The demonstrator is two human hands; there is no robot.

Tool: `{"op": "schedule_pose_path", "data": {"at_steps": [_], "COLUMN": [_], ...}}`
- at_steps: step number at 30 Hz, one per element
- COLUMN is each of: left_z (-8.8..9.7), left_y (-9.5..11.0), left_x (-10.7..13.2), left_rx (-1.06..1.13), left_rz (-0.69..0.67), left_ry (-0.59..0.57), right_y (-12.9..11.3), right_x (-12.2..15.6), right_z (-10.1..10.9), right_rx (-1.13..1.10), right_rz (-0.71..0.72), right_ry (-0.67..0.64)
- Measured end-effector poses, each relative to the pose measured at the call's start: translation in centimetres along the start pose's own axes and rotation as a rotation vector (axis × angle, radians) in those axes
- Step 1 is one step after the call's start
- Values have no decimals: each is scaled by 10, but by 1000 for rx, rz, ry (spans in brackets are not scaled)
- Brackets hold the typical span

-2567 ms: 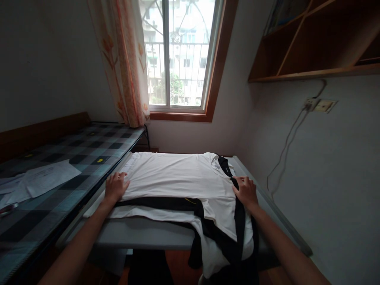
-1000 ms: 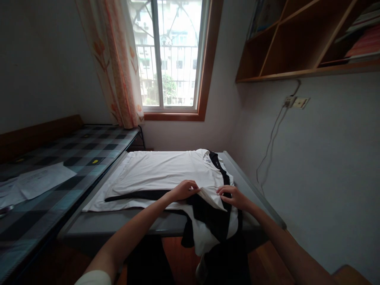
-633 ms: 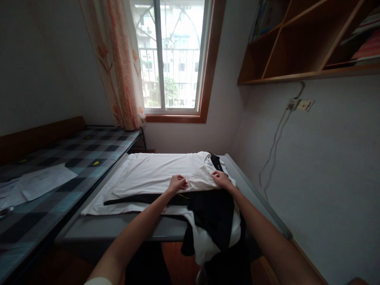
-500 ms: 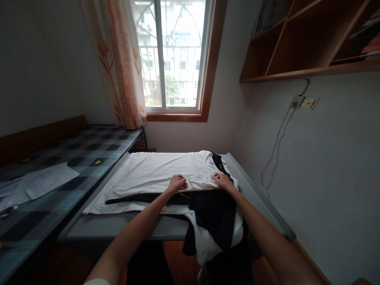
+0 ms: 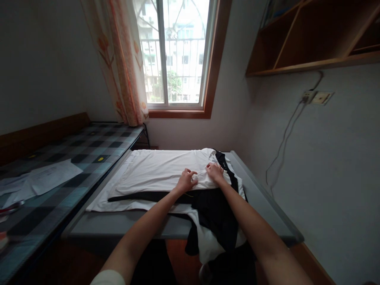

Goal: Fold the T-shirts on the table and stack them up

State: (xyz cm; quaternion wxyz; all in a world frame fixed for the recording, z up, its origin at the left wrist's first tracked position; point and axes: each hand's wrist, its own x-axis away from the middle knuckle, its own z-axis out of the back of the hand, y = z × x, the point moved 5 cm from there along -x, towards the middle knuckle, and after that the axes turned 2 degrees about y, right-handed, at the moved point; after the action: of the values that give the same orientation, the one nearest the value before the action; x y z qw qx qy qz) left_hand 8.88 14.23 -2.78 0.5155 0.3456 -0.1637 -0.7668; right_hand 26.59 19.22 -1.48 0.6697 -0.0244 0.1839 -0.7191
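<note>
A white shirt (image 5: 160,170) with black trim lies spread on a grey table (image 5: 261,198). Its near right part, with a black panel (image 5: 213,213), hangs over the table's front edge. My left hand (image 5: 186,181) and my right hand (image 5: 215,173) are close together on the shirt near its collar. Both pinch a small fold of white cloth between their fingers.
A bed with a checked cover (image 5: 74,158) runs along the left, with white papers (image 5: 44,176) on it. A window (image 5: 175,55) and a curtain (image 5: 121,63) stand behind the table. Wooden shelves (image 5: 311,39) hang on the right wall, above a socket with a cable (image 5: 314,97).
Both hands left the shirt's outer edges, lifted the sleeve part and folded it up onto the shirt. They have since drawn closer together near the collar.
</note>
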Motion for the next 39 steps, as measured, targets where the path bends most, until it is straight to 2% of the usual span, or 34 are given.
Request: {"op": "schedule_pose_path", "data": {"at_steps": [4, 7, 14, 18, 23, 26, 28, 30, 32, 36, 39], "left_z": [1, 3, 0, -5, 2, 9, 11, 6, -2, -12, -3], "left_y": [-1, 2, -5, -8, -12, -5, 6, 16, 20, 17, 8], "left_x": [14, 22, 7, -1, 3, 7, 9, 12, 14, 19, 27], "left_rx": [-51, -136, -217, -162, -78, -120, -131, -132, -158, -257, -297], "left_rz": [-89, -96, 171, 244, 304, 212, 52, -116, -210, -228, -265], "left_ry": [73, 95, 81, 93, 121, 169, 172, 99, -16, -161, -216], "right_y": [-9, -4, 10, 12, 7, 1, -6, -14, -16, 5, 32], "right_x": [1, 2, 0, 2, 5, 12, 20, 30, 41, 55, 61], "right_z": [-5, -10, -18, -19, -14, -7, -4, -5, -9, -15, -10], "right_rx": [-9, 10, -116, -129, -108, -101, -104, -110, -81, 84, 157], "right_rz": [163, 199, 213, 209, 219, 204, 255, 375, 488, 549, 558], "right_ry": [135, 152, 139, 145, 161, 234, 278, 257, 199, 100, 83]}}
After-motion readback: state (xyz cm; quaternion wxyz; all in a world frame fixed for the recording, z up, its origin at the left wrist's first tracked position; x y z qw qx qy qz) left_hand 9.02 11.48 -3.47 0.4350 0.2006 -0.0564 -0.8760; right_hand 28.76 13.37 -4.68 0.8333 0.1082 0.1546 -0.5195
